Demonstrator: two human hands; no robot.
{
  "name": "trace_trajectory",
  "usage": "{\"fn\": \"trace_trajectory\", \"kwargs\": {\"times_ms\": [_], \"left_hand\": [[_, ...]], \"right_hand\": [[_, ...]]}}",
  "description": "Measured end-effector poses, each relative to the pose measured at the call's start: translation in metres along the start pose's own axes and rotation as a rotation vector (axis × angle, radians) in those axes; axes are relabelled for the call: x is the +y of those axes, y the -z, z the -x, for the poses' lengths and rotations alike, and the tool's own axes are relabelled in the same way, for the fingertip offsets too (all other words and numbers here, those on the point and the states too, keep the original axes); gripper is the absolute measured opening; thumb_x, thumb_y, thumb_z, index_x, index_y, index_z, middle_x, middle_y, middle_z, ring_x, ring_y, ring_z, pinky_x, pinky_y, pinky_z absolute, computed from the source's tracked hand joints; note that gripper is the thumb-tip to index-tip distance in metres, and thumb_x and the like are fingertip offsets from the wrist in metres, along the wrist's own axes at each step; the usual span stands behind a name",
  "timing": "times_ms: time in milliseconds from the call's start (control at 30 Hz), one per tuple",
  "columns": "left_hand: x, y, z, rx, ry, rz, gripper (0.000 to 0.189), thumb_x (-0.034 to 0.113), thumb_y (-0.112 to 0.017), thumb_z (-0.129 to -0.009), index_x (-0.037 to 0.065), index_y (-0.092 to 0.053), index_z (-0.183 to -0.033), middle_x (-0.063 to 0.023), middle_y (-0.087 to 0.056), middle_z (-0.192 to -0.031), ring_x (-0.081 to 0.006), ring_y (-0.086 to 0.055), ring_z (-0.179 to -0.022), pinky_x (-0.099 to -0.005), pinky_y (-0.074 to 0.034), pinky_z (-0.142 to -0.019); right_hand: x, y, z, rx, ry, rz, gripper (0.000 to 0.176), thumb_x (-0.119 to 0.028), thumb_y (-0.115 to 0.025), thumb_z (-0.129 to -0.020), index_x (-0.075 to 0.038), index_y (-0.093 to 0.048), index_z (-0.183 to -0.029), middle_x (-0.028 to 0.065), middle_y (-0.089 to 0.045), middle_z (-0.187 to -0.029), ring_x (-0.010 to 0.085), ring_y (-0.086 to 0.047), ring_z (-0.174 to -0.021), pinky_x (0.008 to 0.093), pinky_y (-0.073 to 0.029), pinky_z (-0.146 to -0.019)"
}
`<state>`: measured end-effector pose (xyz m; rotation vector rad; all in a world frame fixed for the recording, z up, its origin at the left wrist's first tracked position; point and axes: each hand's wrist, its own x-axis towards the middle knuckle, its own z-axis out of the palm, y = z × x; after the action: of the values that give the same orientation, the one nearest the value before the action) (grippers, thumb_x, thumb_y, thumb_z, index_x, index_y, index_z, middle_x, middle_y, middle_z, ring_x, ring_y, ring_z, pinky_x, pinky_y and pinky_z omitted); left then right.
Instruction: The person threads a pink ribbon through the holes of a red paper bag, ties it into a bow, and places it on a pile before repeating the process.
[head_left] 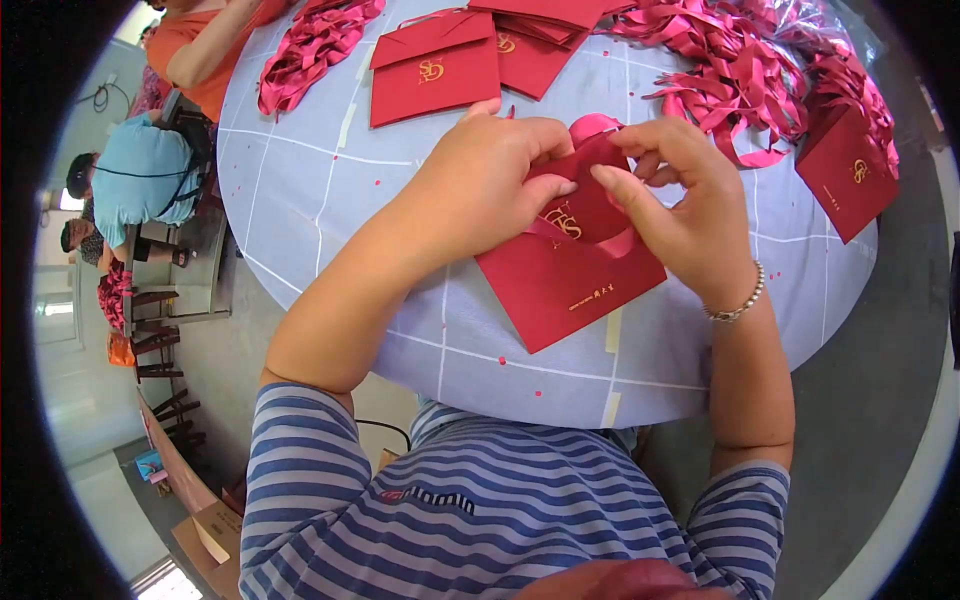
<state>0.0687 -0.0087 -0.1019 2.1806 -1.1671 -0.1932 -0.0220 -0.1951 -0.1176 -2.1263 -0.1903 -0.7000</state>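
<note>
A red paper bag with a gold emblem and small gold lettering lies tilted on the table in front of me. My left hand is closed at its upper left edge, thumb on the front face and fingers behind. At the upper right edge, my right hand has thumb and bent fingers closed around a pink-red ribbon. That ribbon hangs in a loop across the bag's front, and another bit of it shows behind the top edge. My fingers partly hide the emblem and the bag's opening.
Several finished-looking red bags lie at the table's far side, beside a ribbon bundle. More ribbons are heaped at the far right, near another red bag. Small red dots mark the checked tablecloth. People sit at the left.
</note>
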Motion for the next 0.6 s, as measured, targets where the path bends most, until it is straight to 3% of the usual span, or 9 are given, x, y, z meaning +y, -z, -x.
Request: {"fn": "trace_trajectory", "kwargs": {"times_ms": [33,67,133,467,533,600], "left_hand": [[0.003,0.000,0.002,0.038,-0.092,-0.076,0.015,0.011,-0.073,-0.082,0.005,-0.063,-0.091,-0.0078,-0.063,-0.073,-0.0253,-0.063,-0.071,-0.0463,-0.043,-0.101],[0.005,0.000,0.002,0.036,-0.096,-0.075,0.015,0.011,-0.073,-0.082,0.005,-0.063,-0.091,-0.0078,-0.063,-0.073,-0.0253,-0.063,-0.071,-0.0463,-0.043,-0.101],[0.008,0.001,0.003,0.067,-0.175,-0.102,0.012,0.011,-0.067,-0.084,0.006,-0.064,-0.093,-0.0114,-0.068,-0.078,-0.0315,-0.065,-0.075,-0.0585,-0.033,-0.107],[0.011,0.000,0.002,0.056,-0.176,-0.092,0.011,0.010,-0.067,-0.084,0.005,-0.064,-0.093,-0.0121,-0.068,-0.079,-0.0324,-0.065,-0.077,-0.0560,-0.036,-0.106],[0.009,0.000,0.002,0.039,-0.140,-0.042,0.015,0.008,-0.071,-0.081,0.005,-0.064,-0.094,-0.0086,-0.065,-0.076,-0.0264,-0.063,-0.071,-0.0538,-0.030,-0.112],[0.010,0.001,0.003,0.043,-0.150,-0.055,0.015,0.008,-0.071,-0.081,0.006,-0.064,-0.094,-0.0085,-0.065,-0.077,-0.0266,-0.064,-0.071,-0.0538,-0.031,-0.112]], "right_hand": [[0.000,0.005,-0.001,0.002,-0.003,0.003,0.018,-0.010,-0.079,-0.076,0.000,-0.067,-0.084,0.0077,-0.062,-0.076,0.0154,-0.057,-0.061,0.0293,-0.046,-0.055],[0.001,0.009,-0.001,-0.070,-0.001,-0.011,0.016,-0.009,-0.078,-0.076,0.000,-0.067,-0.084,0.0081,-0.062,-0.075,0.0160,-0.056,-0.060,0.0292,-0.046,-0.055],[0.001,0.010,0.000,-0.141,0.000,-0.025,0.015,-0.008,-0.077,-0.077,0.000,-0.067,-0.084,0.0085,-0.061,-0.075,0.0166,-0.055,-0.060,0.0291,-0.045,-0.055],[-0.014,0.011,0.000,-0.203,-0.013,0.022,0.011,-0.006,-0.072,-0.079,-0.001,-0.063,-0.080,0.0115,-0.059,-0.075,0.0289,-0.060,-0.066,0.0363,-0.048,-0.059],[-0.012,0.013,0.001,-0.215,-0.035,0.019,0.010,-0.006,-0.072,-0.079,-0.001,-0.063,-0.080,0.0117,-0.060,-0.076,0.0299,-0.060,-0.067,0.0369,-0.048,-0.060],[-0.005,0.014,0.003,-0.237,0.034,0.095,0.012,-0.007,-0.073,-0.076,-0.001,-0.063,-0.079,0.0113,-0.060,-0.077,0.0300,-0.061,-0.068,0.0375,-0.049,-0.061]]}}
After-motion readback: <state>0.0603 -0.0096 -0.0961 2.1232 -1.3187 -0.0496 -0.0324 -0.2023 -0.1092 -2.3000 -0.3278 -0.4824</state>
